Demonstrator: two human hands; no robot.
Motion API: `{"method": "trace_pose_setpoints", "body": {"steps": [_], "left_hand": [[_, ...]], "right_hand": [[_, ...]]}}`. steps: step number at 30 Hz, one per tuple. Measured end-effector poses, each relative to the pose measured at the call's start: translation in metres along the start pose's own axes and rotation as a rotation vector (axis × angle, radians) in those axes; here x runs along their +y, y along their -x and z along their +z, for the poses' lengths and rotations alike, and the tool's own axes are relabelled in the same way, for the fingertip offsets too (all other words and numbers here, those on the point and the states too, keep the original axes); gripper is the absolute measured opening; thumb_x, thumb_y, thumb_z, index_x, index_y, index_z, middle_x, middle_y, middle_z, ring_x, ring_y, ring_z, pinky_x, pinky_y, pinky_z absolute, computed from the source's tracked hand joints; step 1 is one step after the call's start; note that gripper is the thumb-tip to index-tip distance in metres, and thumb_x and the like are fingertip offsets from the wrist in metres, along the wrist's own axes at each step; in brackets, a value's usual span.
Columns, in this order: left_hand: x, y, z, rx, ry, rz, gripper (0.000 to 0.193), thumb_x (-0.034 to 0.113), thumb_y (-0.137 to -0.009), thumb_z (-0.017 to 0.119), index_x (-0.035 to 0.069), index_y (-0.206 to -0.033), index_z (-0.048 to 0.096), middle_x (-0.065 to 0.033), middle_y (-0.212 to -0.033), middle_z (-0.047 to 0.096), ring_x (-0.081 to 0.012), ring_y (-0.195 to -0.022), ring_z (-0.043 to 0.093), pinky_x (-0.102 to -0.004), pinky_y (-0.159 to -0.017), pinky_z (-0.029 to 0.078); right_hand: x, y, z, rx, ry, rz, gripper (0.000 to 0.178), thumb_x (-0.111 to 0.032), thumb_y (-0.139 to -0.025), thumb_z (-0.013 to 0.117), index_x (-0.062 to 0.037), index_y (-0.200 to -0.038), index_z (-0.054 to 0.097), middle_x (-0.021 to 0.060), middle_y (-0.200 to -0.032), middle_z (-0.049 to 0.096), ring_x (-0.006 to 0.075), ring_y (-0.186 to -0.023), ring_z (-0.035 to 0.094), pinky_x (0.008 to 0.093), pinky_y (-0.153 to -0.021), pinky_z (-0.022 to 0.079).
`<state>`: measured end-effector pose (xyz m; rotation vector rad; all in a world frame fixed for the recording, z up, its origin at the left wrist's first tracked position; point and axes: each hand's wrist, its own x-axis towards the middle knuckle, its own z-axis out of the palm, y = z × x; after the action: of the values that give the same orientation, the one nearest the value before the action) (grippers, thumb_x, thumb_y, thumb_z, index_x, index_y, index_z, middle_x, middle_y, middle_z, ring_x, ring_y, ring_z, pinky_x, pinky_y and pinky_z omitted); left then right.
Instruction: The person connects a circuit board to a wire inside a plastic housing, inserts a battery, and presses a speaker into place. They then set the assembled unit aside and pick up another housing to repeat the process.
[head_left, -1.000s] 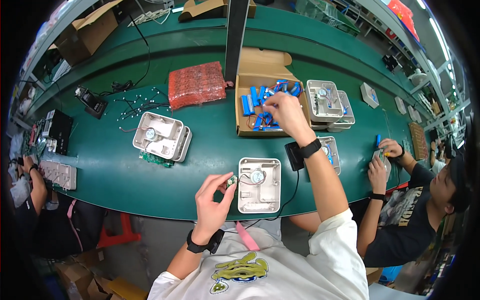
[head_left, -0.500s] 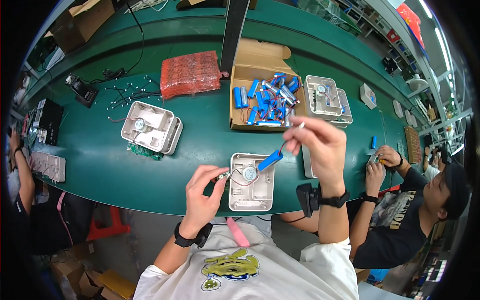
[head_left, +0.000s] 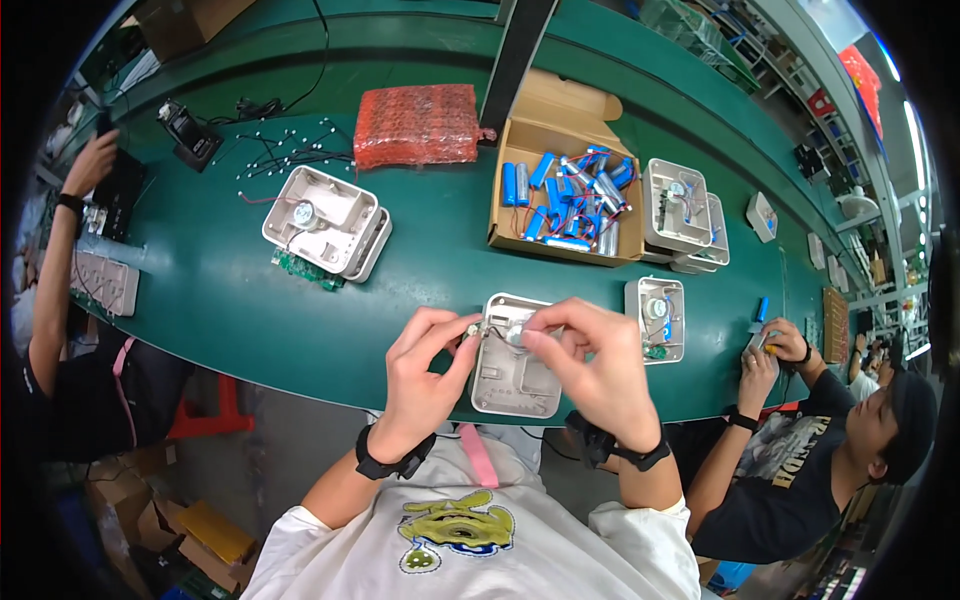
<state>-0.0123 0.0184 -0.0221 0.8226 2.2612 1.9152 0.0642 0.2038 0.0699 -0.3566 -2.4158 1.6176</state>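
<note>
A white plastic housing [head_left: 515, 400] lies open side up at the table's near edge, a round speaker [head_left: 516, 334] wired inside it. At its left rim my left hand [head_left: 428, 358] is closed, pinching a small circuit board [head_left: 474, 330] between thumb and fingertips. Dark wire runs from the board toward the speaker. Over the housing's right side, my right hand [head_left: 605, 370] is closed too, thumb and fingers pressed together close to the board. Whatever is in that pinch is too small and covered to name. No blue battery shows at this hand now.
Blue and silver batteries fill a cardboard box [head_left: 565, 247] behind. Housings stand stacked at left [head_left: 318, 215] and back right [head_left: 677, 205]; a filled one [head_left: 655, 320] sits right. Red bubble wrap [head_left: 416, 125] lies near a post [head_left: 515, 65]. Co-workers' hands [head_left: 765, 365] work at right.
My right hand has come down and left from above the table to the board, and the blue battery that hung from it is out of sight. The view has shifted slightly.
</note>
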Motion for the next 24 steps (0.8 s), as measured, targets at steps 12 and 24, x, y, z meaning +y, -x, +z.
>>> {"method": "trace_pose_setpoints", "body": {"steps": [12, 24], "left_hand": [[0.007, 0.008, 0.01, 0.093, -0.109, 0.141, 0.035, -0.012, -0.086, 0.077, -0.003, -0.119, 0.077, -0.0096, -0.1, 0.065, -0.0169, -0.074, 0.066, -0.03, -0.066, 0.054], [0.001, 0.008, 0.013, 0.11, -0.26, 0.349, 0.035, -0.013, -0.083, 0.076, -0.005, -0.117, 0.076, -0.0126, -0.099, 0.065, -0.025, -0.076, 0.067, -0.034, -0.064, 0.055]], "right_hand": [[0.01, 0.004, 0.037, 0.013, 0.297, -0.083, 0.012, -0.006, -0.089, 0.078, 0.0027, -0.095, 0.073, 0.0073, -0.061, 0.06, 0.0119, -0.044, 0.043, 0.0328, -0.048, 0.037], [0.021, 0.012, 0.048, 0.069, 0.309, -0.102, 0.006, 0.002, -0.091, 0.075, 0.0036, -0.095, 0.071, 0.0082, -0.062, 0.057, 0.015, -0.049, 0.051, 0.0339, -0.053, 0.043]]}}
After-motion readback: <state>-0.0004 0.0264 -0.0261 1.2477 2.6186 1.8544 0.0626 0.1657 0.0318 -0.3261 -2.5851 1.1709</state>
